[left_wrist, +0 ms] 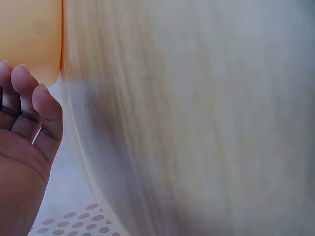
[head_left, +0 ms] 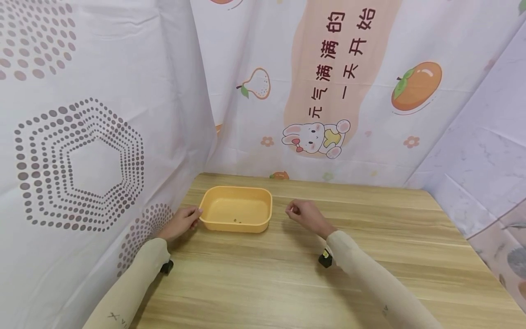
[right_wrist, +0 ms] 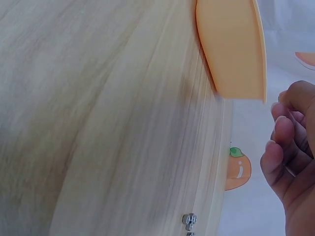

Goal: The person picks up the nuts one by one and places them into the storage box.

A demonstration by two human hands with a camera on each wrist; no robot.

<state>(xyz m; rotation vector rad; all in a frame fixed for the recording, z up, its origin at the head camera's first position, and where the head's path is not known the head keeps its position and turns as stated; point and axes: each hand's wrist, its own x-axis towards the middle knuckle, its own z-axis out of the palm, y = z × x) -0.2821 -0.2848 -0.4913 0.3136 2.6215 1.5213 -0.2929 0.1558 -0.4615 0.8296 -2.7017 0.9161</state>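
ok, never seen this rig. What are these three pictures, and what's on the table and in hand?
No machine here: a person works with bare hands. The wide picture comes from a camera on their head, looking forward and down; the two closer ones, from a camera on each wrist. On the wood-grain table sits a yellow tray with small dark bits inside. The left hand holds the tray's left end. The right hand, curled, is apart from the tray, to its right; I see nothing in it. Metallic-looking pieces show low in the right wrist view, too small to identify.
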